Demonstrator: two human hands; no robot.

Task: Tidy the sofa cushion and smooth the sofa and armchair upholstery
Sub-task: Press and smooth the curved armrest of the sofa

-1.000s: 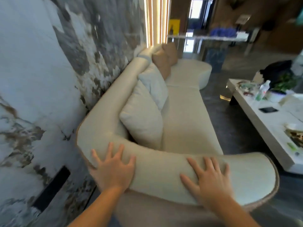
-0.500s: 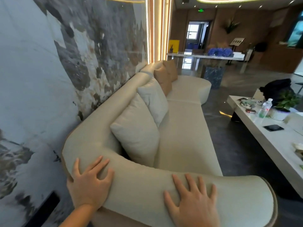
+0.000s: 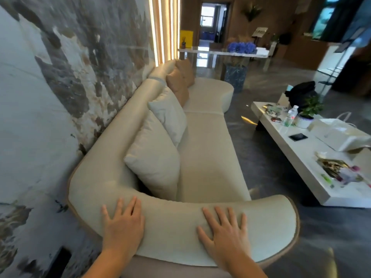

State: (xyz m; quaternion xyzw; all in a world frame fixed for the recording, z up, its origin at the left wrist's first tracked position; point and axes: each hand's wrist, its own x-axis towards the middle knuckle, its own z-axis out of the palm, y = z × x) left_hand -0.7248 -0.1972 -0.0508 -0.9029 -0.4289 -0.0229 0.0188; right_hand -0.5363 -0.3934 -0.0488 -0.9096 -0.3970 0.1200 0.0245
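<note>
A: Start with the big piece. Where does the sofa [image 3: 202, 157] stand?

B: Along the marbled wall [image 3: 50, 97], running away from the person, with its near armrest [image 3: 180, 221] curving across the bottom of the view. The low white counter [image 3: 313, 157] with a bottle, a plant and a phone sits well apart to the right.

A: What has changed in the last second?

B: Both hands were already flat on that armrest. The left hand [image 3: 122, 227] slid outward toward the wall-side corner half a second ago and has now come back inward along the top. The right hand [image 3: 226, 235] has stayed on the middle stretch. I read that as stroking passes, so the upholstery smoothing looks under way at this end.

A: And the cushions?

B: The nearest cream cushion [image 3: 154, 163] leans against the backrest just behind the armrest, a second cream cushion [image 3: 170, 117] behind it, tan cushions [image 3: 178, 85] farther along. Neither hand touches any of them, so I'd judge the cushion tidying is not what's in hand now.

A: How are the hands set?

B: Palms down, pressed on the fabric, both forearms coming up from the bottom edge. The left hand's fingers [image 3: 130, 205] are spread and point away from the person; the right hand's fingers [image 3: 220, 215] are likewise splayed. Nothing is gripped.
</note>
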